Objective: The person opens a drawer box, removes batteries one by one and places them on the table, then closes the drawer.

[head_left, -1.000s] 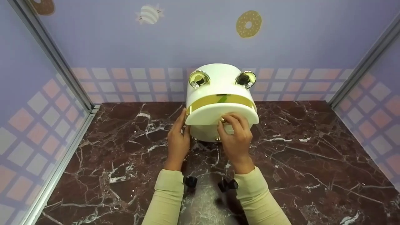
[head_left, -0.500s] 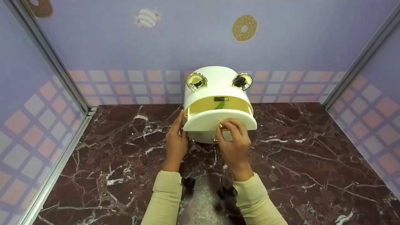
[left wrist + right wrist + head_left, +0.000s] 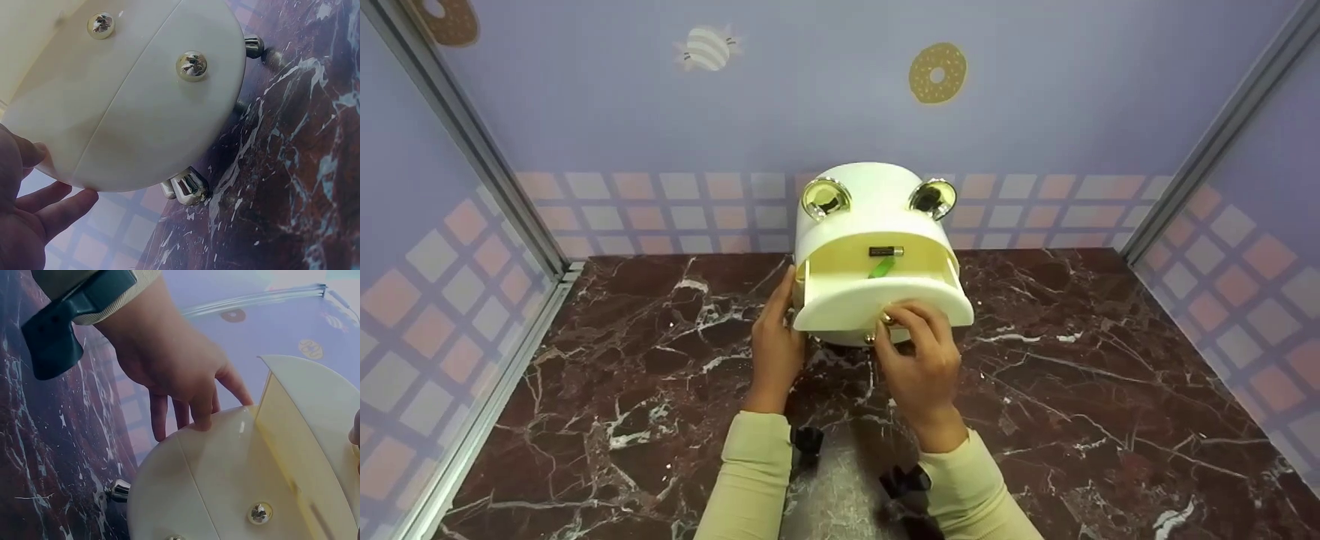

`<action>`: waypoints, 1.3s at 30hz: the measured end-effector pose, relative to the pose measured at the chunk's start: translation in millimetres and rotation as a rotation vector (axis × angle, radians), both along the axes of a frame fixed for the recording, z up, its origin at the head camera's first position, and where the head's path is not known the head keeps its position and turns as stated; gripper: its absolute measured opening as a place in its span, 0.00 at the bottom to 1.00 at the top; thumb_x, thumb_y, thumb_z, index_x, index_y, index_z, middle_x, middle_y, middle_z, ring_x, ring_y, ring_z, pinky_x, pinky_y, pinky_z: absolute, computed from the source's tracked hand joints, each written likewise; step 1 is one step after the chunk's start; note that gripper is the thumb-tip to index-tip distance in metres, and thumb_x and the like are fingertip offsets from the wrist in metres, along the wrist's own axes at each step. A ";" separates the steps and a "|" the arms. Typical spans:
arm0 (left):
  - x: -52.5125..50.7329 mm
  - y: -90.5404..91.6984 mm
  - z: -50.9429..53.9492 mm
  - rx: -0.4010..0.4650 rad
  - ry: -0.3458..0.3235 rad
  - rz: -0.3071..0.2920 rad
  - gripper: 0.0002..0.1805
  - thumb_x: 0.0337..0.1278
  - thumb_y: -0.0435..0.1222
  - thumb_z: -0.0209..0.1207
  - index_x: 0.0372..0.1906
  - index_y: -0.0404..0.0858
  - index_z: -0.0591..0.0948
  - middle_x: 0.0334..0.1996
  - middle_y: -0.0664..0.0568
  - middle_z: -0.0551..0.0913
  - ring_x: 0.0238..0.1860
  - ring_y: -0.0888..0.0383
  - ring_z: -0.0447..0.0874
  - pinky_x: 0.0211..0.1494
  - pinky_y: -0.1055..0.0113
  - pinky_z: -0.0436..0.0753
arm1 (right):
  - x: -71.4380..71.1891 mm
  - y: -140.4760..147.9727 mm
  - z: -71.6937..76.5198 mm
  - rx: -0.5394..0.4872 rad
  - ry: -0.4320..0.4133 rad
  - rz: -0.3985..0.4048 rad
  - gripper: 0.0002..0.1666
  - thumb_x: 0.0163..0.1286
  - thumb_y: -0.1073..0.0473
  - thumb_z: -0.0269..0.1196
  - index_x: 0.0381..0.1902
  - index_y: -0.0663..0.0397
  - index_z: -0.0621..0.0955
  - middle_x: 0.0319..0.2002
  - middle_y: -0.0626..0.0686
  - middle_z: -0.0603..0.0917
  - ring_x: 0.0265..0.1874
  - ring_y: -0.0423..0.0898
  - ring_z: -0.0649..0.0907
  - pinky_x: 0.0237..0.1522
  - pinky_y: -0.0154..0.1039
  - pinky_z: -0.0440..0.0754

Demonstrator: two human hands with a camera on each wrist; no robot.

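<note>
The right grip (image 3: 921, 364) partly hides one knob (image 3: 887, 319).

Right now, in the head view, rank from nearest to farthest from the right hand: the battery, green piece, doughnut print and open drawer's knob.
1. Knob, on the open drawer, pinched by the right hand.
2. Green piece, inside that drawer.
3. Battery, farther back inside it.
4. Doughnut print, high on the back wall.
</note>
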State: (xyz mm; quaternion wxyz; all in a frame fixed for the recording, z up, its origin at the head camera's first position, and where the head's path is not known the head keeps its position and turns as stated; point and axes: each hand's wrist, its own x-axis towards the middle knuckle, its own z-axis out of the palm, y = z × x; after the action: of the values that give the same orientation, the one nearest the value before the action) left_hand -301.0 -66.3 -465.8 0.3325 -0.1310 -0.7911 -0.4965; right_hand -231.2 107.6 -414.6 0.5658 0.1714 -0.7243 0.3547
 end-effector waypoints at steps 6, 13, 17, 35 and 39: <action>0.0 -2.0 -2.6 0.027 -0.016 -0.005 0.33 0.61 0.25 0.57 0.70 0.49 0.69 0.66 0.50 0.74 0.57 0.49 0.81 0.61 0.58 0.81 | 6.6 -1.4 -2.9 0.004 0.017 0.011 0.10 0.53 0.69 0.70 0.36 0.58 0.86 0.37 0.55 0.84 0.40 0.47 0.83 0.46 0.29 0.82; 1.2 -4.4 -6.1 0.014 -0.014 0.000 0.29 0.66 0.31 0.56 0.71 0.50 0.68 0.67 0.52 0.74 0.59 0.49 0.80 0.62 0.56 0.80 | 12.4 -2.3 -7.7 0.005 0.016 0.042 0.11 0.52 0.71 0.70 0.36 0.58 0.86 0.37 0.55 0.84 0.40 0.48 0.83 0.45 0.30 0.82; 1.4 -4.8 -7.6 0.018 0.003 -0.014 0.29 0.67 0.30 0.55 0.71 0.47 0.68 0.67 0.51 0.73 0.59 0.49 0.80 0.61 0.56 0.81 | 14.4 -2.7 -12.1 0.010 0.024 0.063 0.12 0.52 0.71 0.70 0.36 0.59 0.86 0.37 0.55 0.84 0.40 0.49 0.83 0.47 0.32 0.82; 0.7 -1.7 -3.8 0.021 -0.043 -0.035 0.31 0.67 0.28 0.54 0.72 0.52 0.66 0.69 0.53 0.71 0.60 0.50 0.79 0.46 0.58 0.83 | 15.6 0.8 -9.5 0.007 0.054 0.094 0.11 0.53 0.72 0.68 0.36 0.61 0.86 0.37 0.56 0.84 0.40 0.50 0.83 0.48 0.32 0.83; 0.8 -1.6 -3.7 0.019 -0.032 -0.024 0.31 0.66 0.28 0.55 0.72 0.51 0.66 0.68 0.53 0.72 0.57 0.50 0.81 0.45 0.59 0.84 | 15.8 1.9 -9.5 0.003 0.048 0.105 0.12 0.52 0.73 0.69 0.36 0.61 0.86 0.37 0.56 0.85 0.40 0.51 0.84 0.48 0.32 0.83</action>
State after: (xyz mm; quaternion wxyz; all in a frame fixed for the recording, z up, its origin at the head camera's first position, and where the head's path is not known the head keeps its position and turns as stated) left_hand -300.3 -67.9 -469.5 0.3149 -0.1294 -0.7900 -0.5099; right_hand -215.4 109.6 -424.1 0.5636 0.2184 -0.7010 0.3785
